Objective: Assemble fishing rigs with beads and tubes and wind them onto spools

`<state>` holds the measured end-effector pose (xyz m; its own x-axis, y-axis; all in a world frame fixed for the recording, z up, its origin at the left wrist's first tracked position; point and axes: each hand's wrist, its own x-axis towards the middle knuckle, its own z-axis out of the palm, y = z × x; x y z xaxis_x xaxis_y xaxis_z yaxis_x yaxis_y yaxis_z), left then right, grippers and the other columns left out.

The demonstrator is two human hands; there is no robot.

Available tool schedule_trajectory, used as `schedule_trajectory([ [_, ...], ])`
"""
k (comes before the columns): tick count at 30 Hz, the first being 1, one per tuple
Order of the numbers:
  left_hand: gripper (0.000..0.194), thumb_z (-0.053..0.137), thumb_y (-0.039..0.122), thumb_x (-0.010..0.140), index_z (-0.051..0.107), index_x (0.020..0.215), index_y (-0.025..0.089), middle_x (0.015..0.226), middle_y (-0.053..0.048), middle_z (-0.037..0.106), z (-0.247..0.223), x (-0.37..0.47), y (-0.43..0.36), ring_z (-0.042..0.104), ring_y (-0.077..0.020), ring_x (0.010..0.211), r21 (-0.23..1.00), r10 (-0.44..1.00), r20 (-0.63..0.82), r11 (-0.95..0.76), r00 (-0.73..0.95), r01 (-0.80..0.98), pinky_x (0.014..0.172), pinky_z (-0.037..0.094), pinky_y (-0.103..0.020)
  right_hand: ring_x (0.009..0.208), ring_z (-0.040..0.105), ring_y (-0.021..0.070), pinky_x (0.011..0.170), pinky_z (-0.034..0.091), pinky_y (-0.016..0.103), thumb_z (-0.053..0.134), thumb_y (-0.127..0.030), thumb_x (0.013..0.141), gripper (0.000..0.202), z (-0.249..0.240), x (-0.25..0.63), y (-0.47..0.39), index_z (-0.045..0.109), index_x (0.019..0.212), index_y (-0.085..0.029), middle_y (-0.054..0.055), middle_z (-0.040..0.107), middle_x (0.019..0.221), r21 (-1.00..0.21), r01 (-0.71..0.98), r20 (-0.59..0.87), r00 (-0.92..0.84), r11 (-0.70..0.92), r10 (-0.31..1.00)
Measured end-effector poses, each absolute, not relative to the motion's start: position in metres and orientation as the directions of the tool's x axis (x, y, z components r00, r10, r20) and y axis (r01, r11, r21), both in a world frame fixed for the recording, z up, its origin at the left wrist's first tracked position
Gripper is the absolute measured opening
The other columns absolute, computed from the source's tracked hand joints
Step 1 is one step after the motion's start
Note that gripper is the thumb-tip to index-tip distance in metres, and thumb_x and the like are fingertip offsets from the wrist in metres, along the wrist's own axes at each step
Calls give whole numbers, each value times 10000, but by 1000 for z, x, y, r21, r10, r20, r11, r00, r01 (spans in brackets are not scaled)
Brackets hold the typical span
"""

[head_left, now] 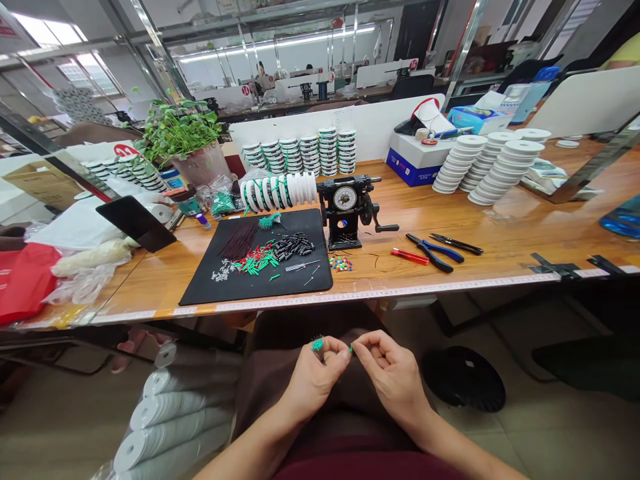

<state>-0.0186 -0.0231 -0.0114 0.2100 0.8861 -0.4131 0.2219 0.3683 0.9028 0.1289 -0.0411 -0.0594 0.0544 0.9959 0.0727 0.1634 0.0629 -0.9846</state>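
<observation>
Above my lap, in front of the table edge, both hands meet with fingertips pinched. My left hand (316, 379) is closed, and a bundle of thin strands with green ends (317, 344) sticks out by its curled forefinger. My right hand (396, 373) is closed in a pinch on a tiny green piece (351, 349) between the two hands. Fingertips hide most of that piece. Beyond them, a black mat (260, 287) carries green and red small tubes (255, 259), black cylinders (294, 245), dark strands (240, 239) and small silvery parts (223, 270).
A hand-cranked winding machine (345, 207) with white spools (280, 192) stands behind the mat. Pliers (435, 253), tweezers (456, 244) and a red tool (409, 256) lie to its right. White spool stacks (505, 167) stand farther right. Rolls of spools (165, 407) rest on the floor at left.
</observation>
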Motion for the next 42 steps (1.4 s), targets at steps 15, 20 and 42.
schedule_trajectory([
  [15, 426, 630, 506, 836, 675, 807, 83, 563, -4, 452, -11, -32, -20, 330, -74, 529, 941, 959, -220, 162, 178, 296, 517, 269, -226, 603, 376, 105, 557, 313, 223, 577, -490, 901, 388, -44, 145, -27, 597, 804, -115, 8, 472, 662, -986, -4, -157, -299, -166, 941],
  [20, 410, 618, 498, 843, 651, 777, 95, 544, 22, 366, -3, -41, -14, 281, -71, 527, 928, 979, -165, 113, 119, 355, 503, 229, -226, 994, 558, 218, 932, 391, 370, 607, -170, 820, 45, -37, 179, -20, 636, 853, -182, 57, 634, 1059, -850, 491, -35, -412, 189, 911],
  [42, 327, 368, 481, 982, 391, 1069, 166, 737, 5, 587, -18, -35, -20, 453, -72, 473, 939, 854, -336, 270, 398, 215, 496, 339, -214, 585, 351, 107, 549, 318, 235, 552, -486, 923, 369, -44, 150, -26, 610, 881, -124, 6, 445, 669, -995, 84, -54, -60, -49, 997],
])
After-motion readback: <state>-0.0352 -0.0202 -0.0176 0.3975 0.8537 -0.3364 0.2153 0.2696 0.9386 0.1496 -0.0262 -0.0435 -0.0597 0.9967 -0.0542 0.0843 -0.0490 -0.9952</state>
